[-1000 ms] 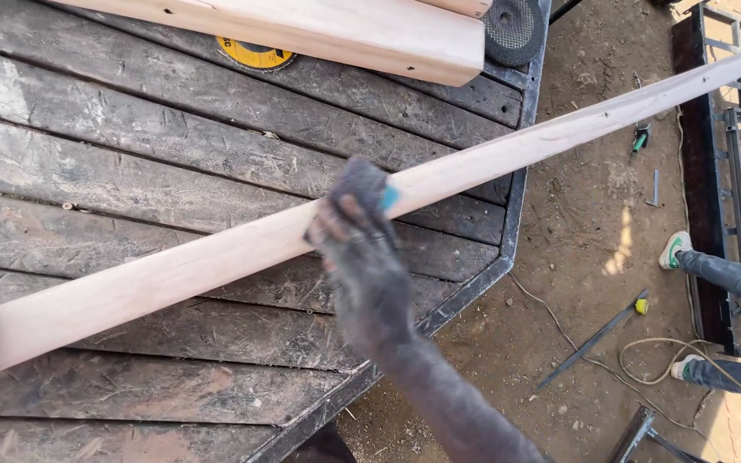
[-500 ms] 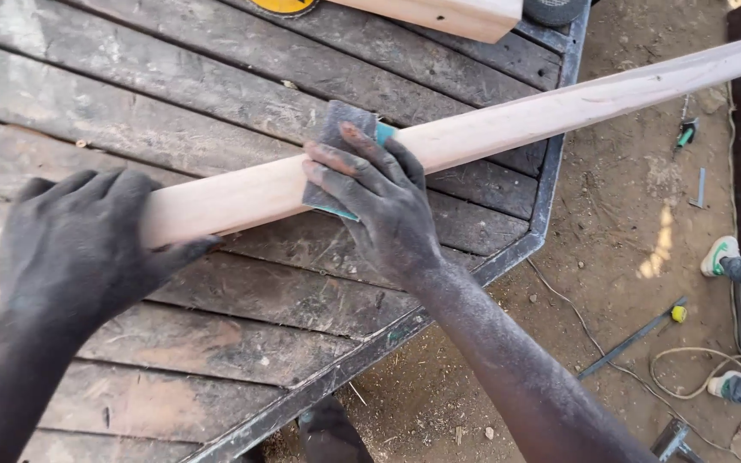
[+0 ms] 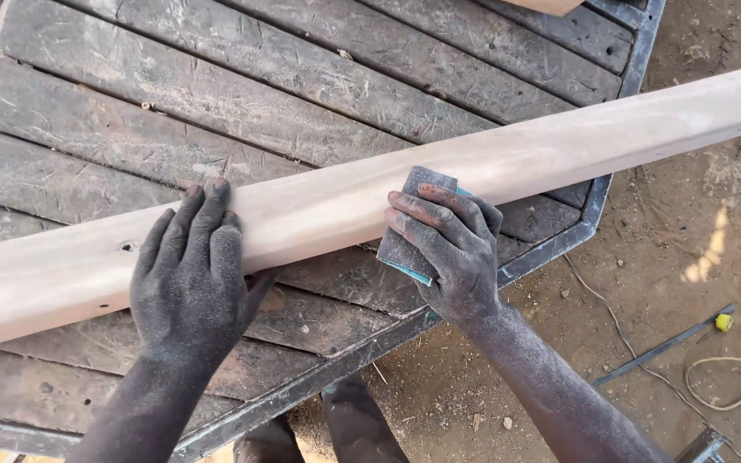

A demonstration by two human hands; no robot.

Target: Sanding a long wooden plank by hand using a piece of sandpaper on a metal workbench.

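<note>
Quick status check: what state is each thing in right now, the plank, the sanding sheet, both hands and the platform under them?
Wooden plank: lying slantwise across the platform, right end overhanging the dirt.
Sandpaper sheet: folded over the plank's near edge, pressed by the right hand.
Left hand: flat on the plank, fingers spread, dusty.
Right hand: gripping the sandpaper against the plank.
Slatted platform: worn, scratched, bearing the plank.

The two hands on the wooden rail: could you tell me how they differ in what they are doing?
The left hand lies flat and bare on the wooden rail; the right hand curls around a sanding pad pressed against it. The left sits nearer the rail's drilled end, the right nearer its middle. Both are coated in dust.
</note>
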